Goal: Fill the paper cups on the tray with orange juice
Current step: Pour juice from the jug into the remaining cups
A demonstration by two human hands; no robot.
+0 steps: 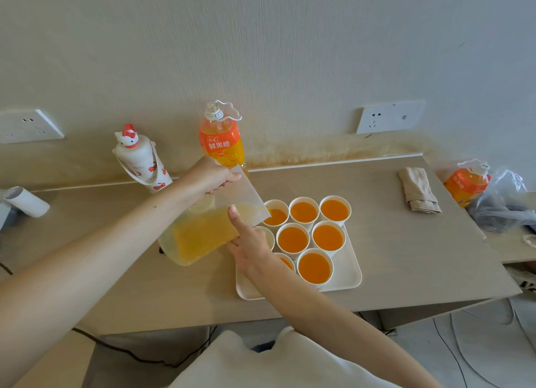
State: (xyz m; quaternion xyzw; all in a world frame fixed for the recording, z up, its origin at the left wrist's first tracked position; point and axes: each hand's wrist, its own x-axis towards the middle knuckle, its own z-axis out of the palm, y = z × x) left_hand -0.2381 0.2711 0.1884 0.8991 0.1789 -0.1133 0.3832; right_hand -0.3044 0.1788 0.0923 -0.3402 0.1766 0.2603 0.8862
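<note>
The light is bright, soft and even. Shadows beside the tray (349, 279) are faint. The wall socket (29, 125) at the left edge looks bent. Corners look blurry.

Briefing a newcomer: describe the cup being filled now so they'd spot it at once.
On the beige desk sits a white tray of paper cups. The cup is at the tray's far left corner, under the lip of the tilted pitcher; its juice sits lower than in its neighbours.
</note>
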